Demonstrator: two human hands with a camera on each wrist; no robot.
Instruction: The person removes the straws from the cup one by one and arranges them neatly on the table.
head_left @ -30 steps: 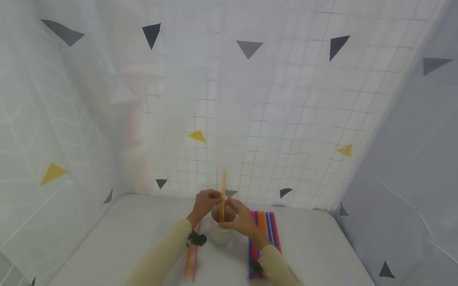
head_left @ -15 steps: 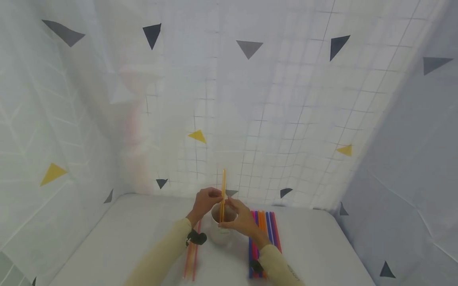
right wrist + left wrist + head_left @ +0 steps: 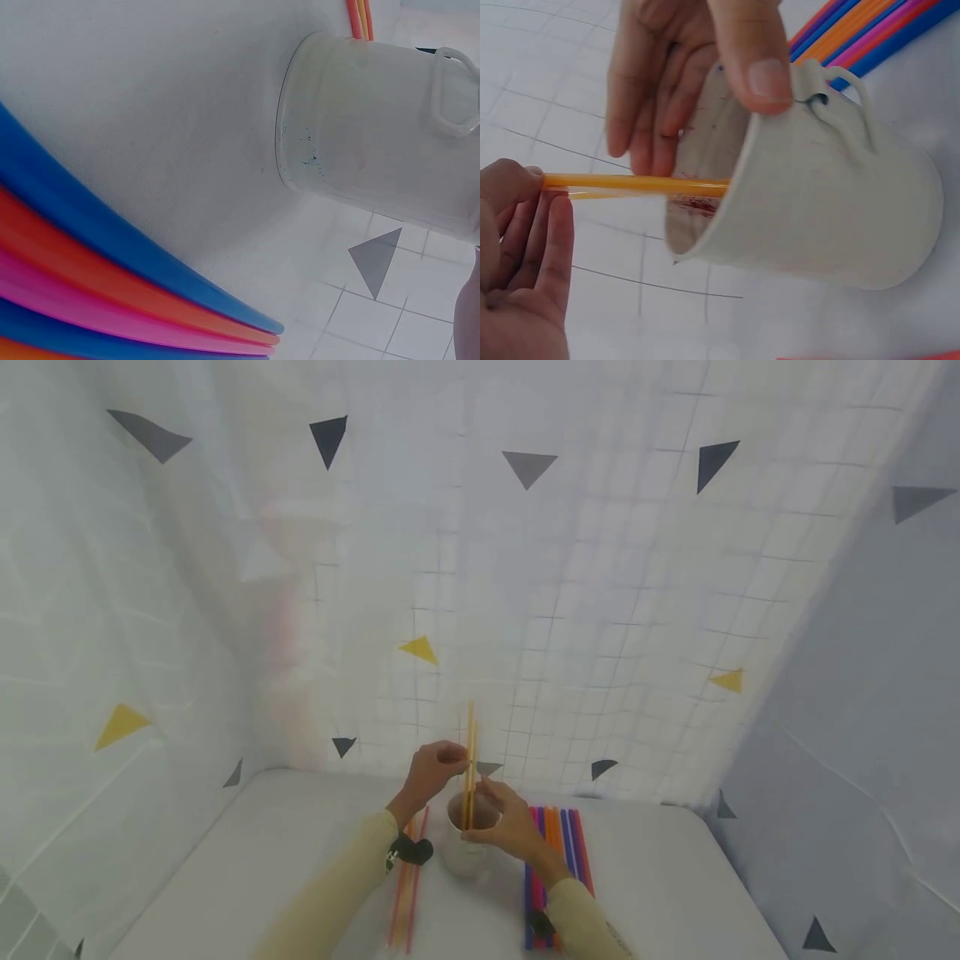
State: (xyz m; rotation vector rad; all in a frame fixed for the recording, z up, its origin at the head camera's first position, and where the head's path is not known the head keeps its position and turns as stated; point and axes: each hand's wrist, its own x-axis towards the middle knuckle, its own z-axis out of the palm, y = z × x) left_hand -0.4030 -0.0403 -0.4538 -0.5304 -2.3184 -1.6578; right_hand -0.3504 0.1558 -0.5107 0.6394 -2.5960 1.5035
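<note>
My left hand [image 3: 438,766] pinches a yellow straw [image 3: 471,735] near the upper part of its length. A second yellow straw [image 3: 476,745] stands close beside it, its top lower. Both run down into the white mug [image 3: 463,857]. In the left wrist view the yellow straw [image 3: 630,184] passes from the left fingertips into the mug's opening, where its lower end is hidden. My right hand [image 3: 513,821] holds the mug at its rim, thumb [image 3: 769,82] on the near side by the handle and fingers across on the far side.
Several coloured straws [image 3: 573,847], blue, red, pink and orange, lie side by side to the right of the mug. Left of it lies a smaller group of red and orange straws [image 3: 411,902]. A patterned white sheet [image 3: 600,568] rises behind the table [image 3: 660,877].
The yellow straws, close together before, now show apart, one raised above the other. My left hand has moved slightly up. The right hand stays at the mug; the head view has shifted a little.
</note>
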